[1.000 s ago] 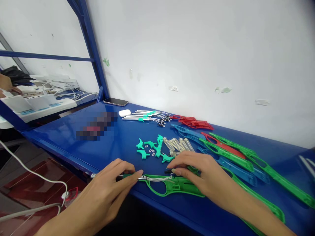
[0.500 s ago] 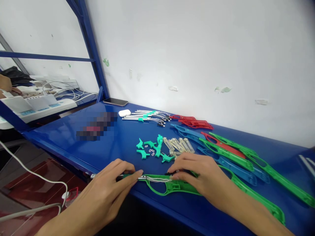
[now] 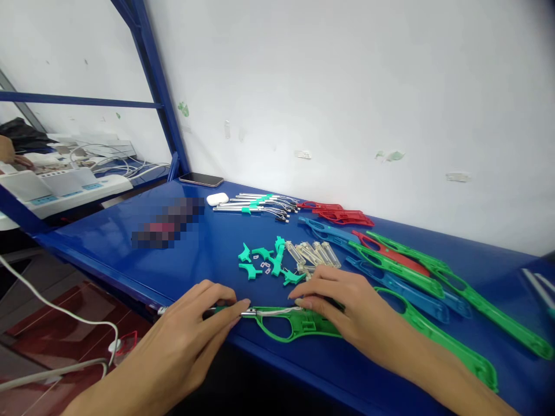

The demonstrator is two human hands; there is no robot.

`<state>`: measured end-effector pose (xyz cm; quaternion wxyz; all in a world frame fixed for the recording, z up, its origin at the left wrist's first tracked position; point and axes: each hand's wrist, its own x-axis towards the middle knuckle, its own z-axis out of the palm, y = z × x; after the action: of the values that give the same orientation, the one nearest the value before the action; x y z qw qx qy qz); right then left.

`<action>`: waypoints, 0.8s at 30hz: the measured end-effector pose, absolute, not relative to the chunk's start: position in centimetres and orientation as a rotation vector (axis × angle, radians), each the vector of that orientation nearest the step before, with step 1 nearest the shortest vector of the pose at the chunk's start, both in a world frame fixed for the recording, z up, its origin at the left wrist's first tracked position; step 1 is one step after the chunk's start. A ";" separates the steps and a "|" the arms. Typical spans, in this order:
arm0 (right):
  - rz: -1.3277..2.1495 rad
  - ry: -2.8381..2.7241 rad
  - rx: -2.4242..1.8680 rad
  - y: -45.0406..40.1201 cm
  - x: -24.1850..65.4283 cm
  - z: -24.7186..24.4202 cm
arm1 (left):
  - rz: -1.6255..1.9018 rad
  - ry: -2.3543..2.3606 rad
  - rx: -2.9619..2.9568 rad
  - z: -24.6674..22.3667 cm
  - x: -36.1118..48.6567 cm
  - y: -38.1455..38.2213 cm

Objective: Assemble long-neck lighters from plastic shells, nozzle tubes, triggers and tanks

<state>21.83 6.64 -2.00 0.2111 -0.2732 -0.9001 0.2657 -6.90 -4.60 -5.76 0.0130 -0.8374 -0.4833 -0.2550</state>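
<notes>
At the table's front edge lies a green lighter shell half, its inner side up. My left hand pinches a silver metal tube at the shell's left end; most of the tube is hidden under the fingers. White wires run from the tube along the shell toward my right hand. That hand is over the shell's middle, thumb and fingertips close together; whatever sits between them is hidden. Just behind the hands lie teal triggers and clear lighter fuel tanks.
Several green, blue and red shell halves spread to the right. Farther back are metal tubes with wires, a white case and a phone. A blurred dark object lies left. Another person's hand shows far left.
My right fingertips have shifted slightly up and left, and the dark piece beside them no longer shows. The wires lie nearer the shell's upper edge. My left hand keeps its hold.
</notes>
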 end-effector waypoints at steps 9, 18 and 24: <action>0.720 -2.479 -0.810 6.5 21.6 -1.9 | -0.785 -1.573 -2.608 -5.6 -6.7 -4.6; 0.736 -2.456 -0.919 5.9 21.6 -1.8 | -0.776 -1.585 -2.590 -5.6 -6.6 -4.6; 0.647 -2.515 -0.804 5.9 22.0 -2.1 | -0.815 -1.587 -2.576 -5.5 -6.6 -4.7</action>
<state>21.97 5.94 -2.14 0.2099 -0.2892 -0.9045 0.2328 -6.57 -4.71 -5.47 0.0040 -0.8222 -0.5063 -0.2600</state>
